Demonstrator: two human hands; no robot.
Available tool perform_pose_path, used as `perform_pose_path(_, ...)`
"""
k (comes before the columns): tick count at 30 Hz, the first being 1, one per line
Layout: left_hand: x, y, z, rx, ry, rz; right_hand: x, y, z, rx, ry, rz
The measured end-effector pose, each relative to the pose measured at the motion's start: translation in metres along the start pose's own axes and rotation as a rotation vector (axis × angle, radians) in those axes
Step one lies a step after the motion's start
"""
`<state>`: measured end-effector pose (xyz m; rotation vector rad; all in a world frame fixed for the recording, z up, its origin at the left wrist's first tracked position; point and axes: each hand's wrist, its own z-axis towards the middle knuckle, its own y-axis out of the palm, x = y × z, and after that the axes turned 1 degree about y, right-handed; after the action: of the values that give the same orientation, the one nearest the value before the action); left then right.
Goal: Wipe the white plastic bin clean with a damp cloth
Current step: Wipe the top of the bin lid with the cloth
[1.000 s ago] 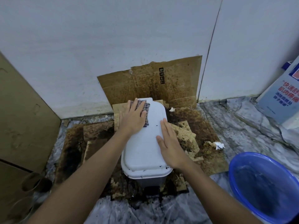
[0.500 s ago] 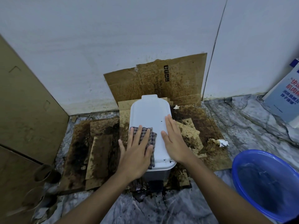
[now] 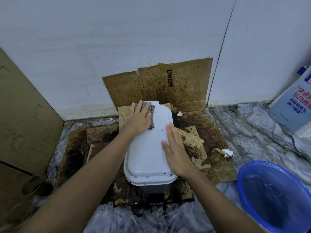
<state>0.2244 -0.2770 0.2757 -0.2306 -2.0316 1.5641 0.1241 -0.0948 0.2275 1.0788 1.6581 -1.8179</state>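
The white plastic bin stands on stained cardboard against the wall, its lid closed and dotted with dark specks along the near rim. My left hand lies flat with straight fingers on a checked damp cloth at the lid's far left corner, pressing it down. My right hand rests flat on the lid's right edge, fingers straight and together. Most of the cloth is hidden under my left hand.
Soiled brown cardboard leans on the wall and covers the floor around the bin. A blue basin with water sits at the right. Crumpled tissue lies right of the bin. Cardboard boxes stand at the left, a printed box at the right.
My left hand slid the cloth from the lid's near left part to its far left corner. My right hand stayed on the right edge.
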Motion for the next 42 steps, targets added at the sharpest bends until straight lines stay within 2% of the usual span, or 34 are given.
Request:
perform_pose_path(8,-0.003,-0.002,0.011,0.025,0.021,-0.017,0.002,-0.001,0.0,-0.007,-0.001,0.013)
perform_pose_path(16,-0.009,0.022,-0.065,0.118,0.086,-0.089,0.0,-0.004,-0.002,-0.014,-0.003,0.032)
perform_pose_path(23,-0.007,0.035,-0.127,0.116,0.058,-0.205,-0.002,-0.006,-0.002,0.009,0.0,-0.028)
perform_pose_path(27,-0.006,0.034,-0.147,0.138,0.073,-0.472,-0.005,-0.01,-0.002,0.04,0.006,-0.097)
perform_pose_path(30,-0.01,0.025,-0.157,0.248,0.065,-0.726,-0.024,-0.009,-0.004,0.149,-0.086,-0.13)
perform_pose_path(32,-0.015,0.019,-0.162,0.34,0.063,-0.83,-0.048,-0.002,-0.005,0.152,-0.167,-0.155)
perform_pose_path(37,-0.029,0.009,-0.169,0.467,0.088,-0.865,-0.089,0.029,-0.006,0.037,-0.273,-0.264)
perform_pose_path(42,-0.038,0.013,-0.171,0.466,0.065,-0.873,-0.08,0.046,-0.004,-0.011,-0.207,-0.515)
